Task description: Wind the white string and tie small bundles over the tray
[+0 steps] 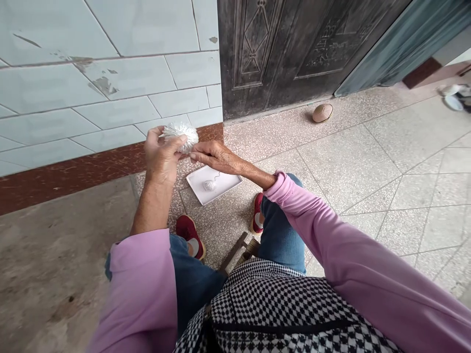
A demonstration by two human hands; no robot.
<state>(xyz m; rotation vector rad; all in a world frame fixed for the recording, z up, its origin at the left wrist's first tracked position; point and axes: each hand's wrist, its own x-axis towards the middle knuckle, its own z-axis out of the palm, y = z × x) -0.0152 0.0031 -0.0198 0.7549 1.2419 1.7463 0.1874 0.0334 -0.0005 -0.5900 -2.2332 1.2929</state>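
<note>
A fluffy white pom-pom point(186, 133) with many thin strands is held up in front of the tiled wall. My left hand point(162, 149) grips it from the left, thumb across its front. My right hand point(215, 156) is closed at its lower right edge, fingertips pinched together; whatever lies between them is too small to make out. Below the hands, on the floor, lies a shallow white tray point(230, 184). In it sits a small ball of white yarn point(209, 185) with a loose, wavy end trailing off it.
A low wooden stool point(233, 254) is under me, between my legs. My red shoes point(189, 230) flank the tray. Ahead stand a tiled wall point(117, 110) and a dark carved door point(283, 54). A pinkish oval object point(323, 113) lies by the doorstep.
</note>
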